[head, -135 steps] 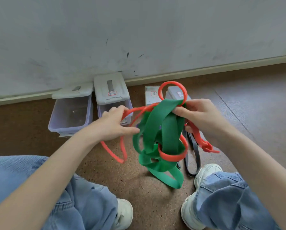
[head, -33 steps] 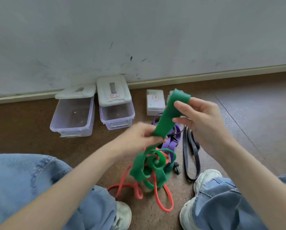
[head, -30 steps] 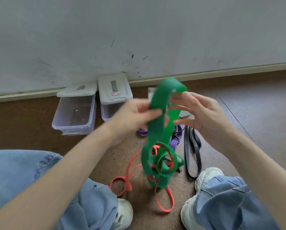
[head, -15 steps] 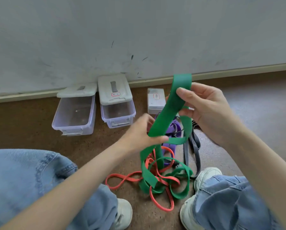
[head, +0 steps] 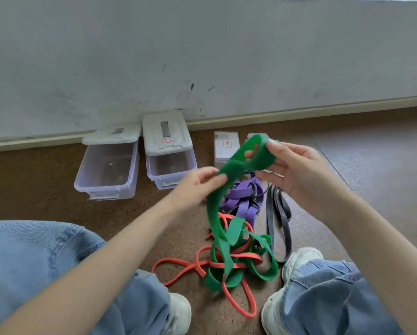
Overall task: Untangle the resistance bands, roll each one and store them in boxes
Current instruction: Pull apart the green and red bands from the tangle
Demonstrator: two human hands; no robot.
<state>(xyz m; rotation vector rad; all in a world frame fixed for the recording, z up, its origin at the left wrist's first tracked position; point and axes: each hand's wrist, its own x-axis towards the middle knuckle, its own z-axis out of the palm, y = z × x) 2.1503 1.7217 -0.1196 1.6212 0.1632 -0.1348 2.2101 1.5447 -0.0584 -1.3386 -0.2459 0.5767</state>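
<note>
head-worn wide view, angled forward and down, close over floor

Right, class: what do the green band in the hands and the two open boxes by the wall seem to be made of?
Green resistance band: probably rubber or latex, matte; it hangs limp and curls into soft loops.
Left storage box and the storage box beside it: likely hard plastic, translucent with a faint purple tint and cloudy lids; the floor shows through their walls.
</note>
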